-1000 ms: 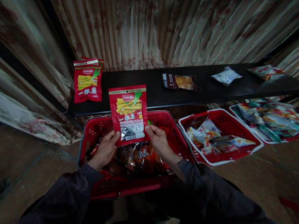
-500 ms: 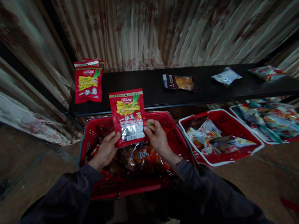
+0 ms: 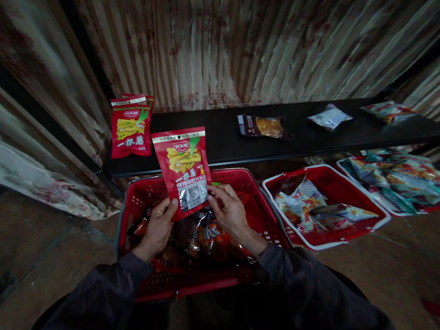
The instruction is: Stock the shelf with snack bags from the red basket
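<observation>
A red snack packet (image 3: pixel 186 171) with yellow sticks and a green scallion printed on it is held upright above the red basket (image 3: pixel 266 218). My left hand (image 3: pixel 158 226) pinches its lower left corner, thumb on the front. At the lower right edge, my right hand (image 3: pixel 230 210) has its thumb and fingers closed on the packet's side. Below both hands, the basket holds several dark and orange snack bags (image 3: pixel 196 236), partly hidden. Matching red packets (image 3: pixel 130 132) lean in a stack at the shelf's left end.
The black shelf (image 3: pixel 217 139) carries a brown snack bag (image 3: pixel 265 126), a white packet (image 3: pixel 329 117) and a red-and-white packet (image 3: pixel 389 112). To the right stand a red basket with a white rim (image 3: pixel 332 245) and another basket with green-and-white bags (image 3: pixel 416 177). Curtains (image 3: pixel 198 45) hang behind.
The held packet has shifted slightly left and tilted, its top leaning left. My right hand has moved a little left and down with it. The whole view has shifted slightly.
</observation>
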Demonstrator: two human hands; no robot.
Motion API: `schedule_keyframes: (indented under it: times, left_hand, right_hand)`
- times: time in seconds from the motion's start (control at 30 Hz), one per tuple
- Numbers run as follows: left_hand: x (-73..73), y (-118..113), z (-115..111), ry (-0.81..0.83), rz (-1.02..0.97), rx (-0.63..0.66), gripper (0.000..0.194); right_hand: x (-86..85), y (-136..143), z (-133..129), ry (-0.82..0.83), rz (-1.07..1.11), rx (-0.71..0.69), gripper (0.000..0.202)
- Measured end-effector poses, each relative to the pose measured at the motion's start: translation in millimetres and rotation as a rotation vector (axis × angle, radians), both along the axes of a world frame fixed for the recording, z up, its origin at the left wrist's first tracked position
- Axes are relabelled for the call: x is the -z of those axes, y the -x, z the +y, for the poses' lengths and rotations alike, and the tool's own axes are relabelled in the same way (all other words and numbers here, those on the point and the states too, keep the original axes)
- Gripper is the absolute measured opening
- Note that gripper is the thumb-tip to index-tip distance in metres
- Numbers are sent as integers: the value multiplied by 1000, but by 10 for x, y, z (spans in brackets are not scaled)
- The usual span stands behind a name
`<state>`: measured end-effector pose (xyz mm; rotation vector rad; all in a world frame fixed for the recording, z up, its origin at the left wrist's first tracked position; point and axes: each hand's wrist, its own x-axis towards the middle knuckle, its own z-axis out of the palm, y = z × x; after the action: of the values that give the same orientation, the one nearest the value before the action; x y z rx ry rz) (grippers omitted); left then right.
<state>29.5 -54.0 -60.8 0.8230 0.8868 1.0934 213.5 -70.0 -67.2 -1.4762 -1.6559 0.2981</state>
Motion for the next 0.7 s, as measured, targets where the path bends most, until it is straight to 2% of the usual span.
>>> schedule_keyframes:
  times: [0.13, 0.27, 0.4, 0.47, 0.6, 0.7]
  left_hand:
    - [-49, -19, -89, -189, 227, 1, 40]
    - [-118, -22, -247, -345, 321, 48, 42]
    - [-103, 1, -336, -496, 466, 103, 42]
    - [-81, 8, -341, -573, 547, 126, 41]
    - [-65, 9, -322, -670, 608, 161, 39]
    - [-64, 12, -294, -684, 626, 144, 38]
  right_hand:
    - [-63, 114, -64, 86, 165, -114, 38]
    - [-117, 177, -155, 198, 418, -263, 54]
    - [-103, 189, -212, 274, 579, -376, 62]
    - [-85, 195, -219, 294, 621, -369, 55]
    - [-24, 206, -186, 354, 771, -244, 35]
    - [37, 207, -121, 394, 978, -165, 34]
